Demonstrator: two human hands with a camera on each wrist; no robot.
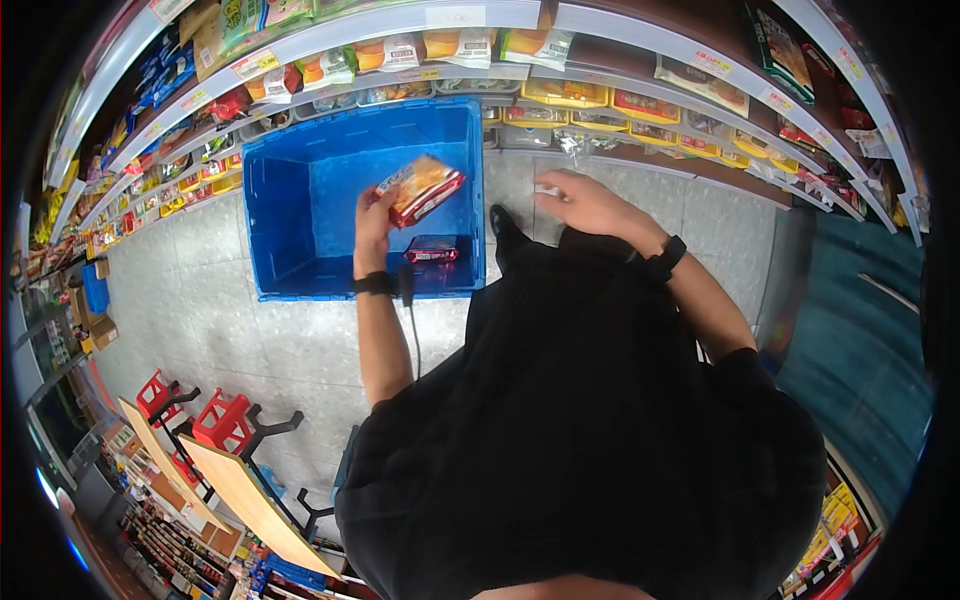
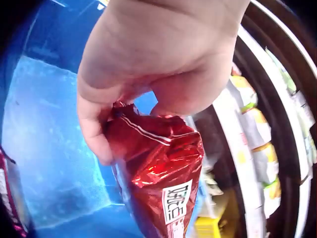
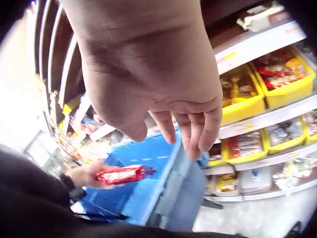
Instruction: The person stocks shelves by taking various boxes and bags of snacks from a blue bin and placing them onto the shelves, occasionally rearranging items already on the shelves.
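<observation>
My left hand [image 1: 374, 215] pinches one end of a shiny red snack bag [image 1: 424, 190], with a pale food picture on its front, above the blue crate [image 1: 262, 210]. In the left wrist view, thumb and fingers clasp the bag's crimped top [image 2: 158, 148], and white lettering runs down its side. A second, dark red packet [image 1: 432, 249] lies inside the crate near the wall closest to me. To the right of the crate, my right hand [image 1: 590, 205] hangs over the floor with loosely bent fingers [image 3: 198, 129] and nothing in them.
Store shelves [image 1: 400, 40] full of bagged snacks curve around the far side, with yellow bins [image 3: 242, 106] of packets on lower levels. Red stools [image 1: 222, 418] and light wooden boards [image 1: 245, 490] stand behind to the left. A teal surface [image 1: 850, 330] lies at the right.
</observation>
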